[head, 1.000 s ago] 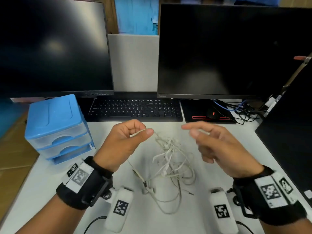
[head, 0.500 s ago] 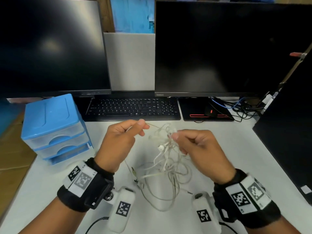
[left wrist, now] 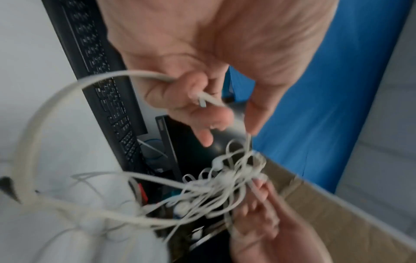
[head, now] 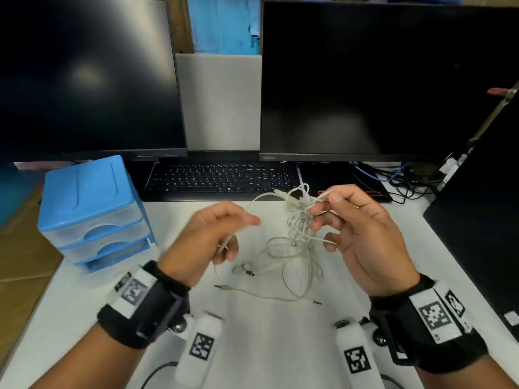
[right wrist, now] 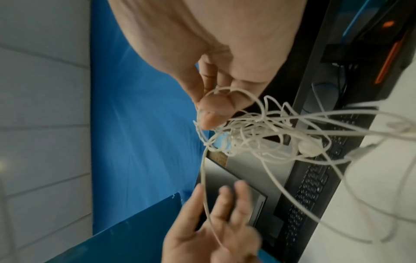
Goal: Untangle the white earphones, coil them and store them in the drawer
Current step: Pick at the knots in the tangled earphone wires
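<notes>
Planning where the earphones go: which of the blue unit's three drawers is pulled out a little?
The bottom drawer of the blue drawer unit: its front juts forward, while the two above sit flush.

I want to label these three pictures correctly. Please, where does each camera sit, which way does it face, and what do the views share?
Head: on the head, facing forward and down at the desk; shows left hand, right hand, both wristbands.
Left wrist: looks along the left hand's fingers, which pinch a cord; keyboard behind.
Right wrist: looks along the right hand, which pinches the tangle.
Shared: all show the white earphones, and each wrist view shows the other hand.
</notes>
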Demonstrator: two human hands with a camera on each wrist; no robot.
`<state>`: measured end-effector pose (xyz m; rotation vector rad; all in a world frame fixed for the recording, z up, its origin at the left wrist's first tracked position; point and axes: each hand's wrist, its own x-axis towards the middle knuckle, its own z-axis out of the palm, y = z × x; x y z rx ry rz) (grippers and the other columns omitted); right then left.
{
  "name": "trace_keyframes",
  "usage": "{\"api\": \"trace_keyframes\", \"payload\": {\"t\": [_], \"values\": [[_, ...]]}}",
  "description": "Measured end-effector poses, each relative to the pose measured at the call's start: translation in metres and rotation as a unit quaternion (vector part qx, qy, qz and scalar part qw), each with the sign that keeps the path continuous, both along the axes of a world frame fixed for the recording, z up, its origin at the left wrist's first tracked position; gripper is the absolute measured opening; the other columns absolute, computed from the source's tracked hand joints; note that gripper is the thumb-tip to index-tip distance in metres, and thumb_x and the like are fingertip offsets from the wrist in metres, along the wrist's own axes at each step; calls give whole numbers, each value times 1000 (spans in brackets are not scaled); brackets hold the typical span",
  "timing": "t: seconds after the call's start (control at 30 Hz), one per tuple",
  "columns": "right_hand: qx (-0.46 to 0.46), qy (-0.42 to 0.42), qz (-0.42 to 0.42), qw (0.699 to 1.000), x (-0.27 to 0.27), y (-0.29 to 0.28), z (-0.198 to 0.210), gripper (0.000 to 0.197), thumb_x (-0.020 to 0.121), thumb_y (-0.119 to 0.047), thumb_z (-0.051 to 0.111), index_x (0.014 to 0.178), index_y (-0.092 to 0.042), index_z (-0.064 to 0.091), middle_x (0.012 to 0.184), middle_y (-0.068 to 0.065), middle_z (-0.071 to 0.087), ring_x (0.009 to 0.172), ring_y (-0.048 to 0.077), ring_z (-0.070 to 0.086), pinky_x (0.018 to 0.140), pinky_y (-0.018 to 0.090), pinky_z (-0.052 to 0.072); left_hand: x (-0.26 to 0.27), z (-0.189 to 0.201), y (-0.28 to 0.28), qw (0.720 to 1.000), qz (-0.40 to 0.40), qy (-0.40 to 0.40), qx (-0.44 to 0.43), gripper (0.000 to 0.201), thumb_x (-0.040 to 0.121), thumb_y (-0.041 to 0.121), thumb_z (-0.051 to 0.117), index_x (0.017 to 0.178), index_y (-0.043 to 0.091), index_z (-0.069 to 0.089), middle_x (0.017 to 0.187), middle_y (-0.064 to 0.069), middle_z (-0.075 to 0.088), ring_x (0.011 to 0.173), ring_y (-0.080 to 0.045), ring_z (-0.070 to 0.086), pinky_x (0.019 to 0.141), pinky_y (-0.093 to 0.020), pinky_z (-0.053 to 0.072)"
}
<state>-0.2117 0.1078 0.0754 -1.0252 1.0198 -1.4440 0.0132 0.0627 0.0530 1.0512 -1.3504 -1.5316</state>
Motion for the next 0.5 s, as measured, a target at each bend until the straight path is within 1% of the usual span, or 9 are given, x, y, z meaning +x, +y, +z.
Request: {"api": "trace_keyframes", "payload": {"t": [0.07, 0.13, 0.17, 0.2, 0.27, 0.37, 0.43, 0.47, 0.5], "values": [[6, -15, 18, 1000, 6, 3, 1, 14, 87, -27, 54, 93, -14, 57, 87, 6, 70, 64, 15, 62, 43, 21, 31, -13, -15, 8, 990, -70, -117, -24, 26, 71, 33, 83, 91, 23, 69, 107, 1, 73, 46, -4, 54, 41, -14, 37], [9, -23, 11, 1000, 7, 3, 4, 13, 90, -27, 53, 95, -15, 56, 93, 4, 71, 64, 14, 63, 40, 20, 24, -26, -31, 17, 972, -140, -187, -35, 37, 70, 32, 87, 101, 21, 69, 100, 5, 73, 67, 1, 65, 62, -12, 49], [12, -26, -1, 1000, 5, 3, 6, 11, 93, -25, 51, 94, -15, 56, 93, 4, 72, 62, 13, 63, 40, 20, 21, -30, -39, 20, 964, -161, -209, -38, 35, 71, 32, 86, 100, 20, 70, 91, 6, 72, 74, -2, 65, 72, -16, 51], [16, -29, -17, 999, 2, 2, 6, 11, 97, -23, 49, 93, -16, 56, 92, 3, 72, 61, 12, 62, 40, 20, 19, -32, -43, 22, 959, -170, -222, -36, 30, 74, 31, 84, 98, 17, 71, 82, 4, 70, 73, -6, 63, 76, -20, 50], [28, -37, -54, 997, -8, -2, 7, 15, 101, -19, 47, 91, -18, 57, 88, 3, 72, 58, 12, 60, 41, 21, 19, -27, -46, 19, 957, -175, -228, -37, 14, 83, 28, 77, 90, 16, 74, 74, 0, 72, 68, -9, 60, 75, -23, 48], [62, -13, -97, 993, -25, -11, 2, 17, 99, -15, 49, 87, -18, 60, 81, 2, 69, 57, 14, 57, 44, 21, 24, -18, -29, 14, 965, -158, -200, -61, 18, 89, 32, 67, 82, 19, 78, 86, 1, 77, 76, -13, 65, 78, -20, 44], [92, 23, -101, 990, -33, -16, -3, 20, 98, -11, 49, 85, -19, 62, 77, 2, 67, 57, 15, 54, 44, 21, 25, -14, -16, 10, 974, -107, -186, -74, 26, 91, 30, 61, 82, 13, 79, 94, 10, 77, 77, 3, 67, 73, -8, 43], [103, 41, -101, 989, -36, -18, -6, 21, 98, -10, 49, 84, -19, 62, 75, 2, 67, 56, 14, 53, 44, 21, 25, -11, -10, 8, 977, -75, -184, -75, 29, 93, 29, 58, 85, 10, 79, 93, 11, 77, 68, 9, 64, 68, -6, 42], [109, 54, -102, 987, -37, -19, -8, 22, 97, -9, 49, 83, -18, 63, 74, 2, 66, 55, 14, 52, 43, 21, 24, -7, -9, 4, 978, -49, -187, -74, 32, 95, 31, 56, 87, 11, 79, 86, 9, 77, 58, 8, 59, 64, -10, 42]]}}
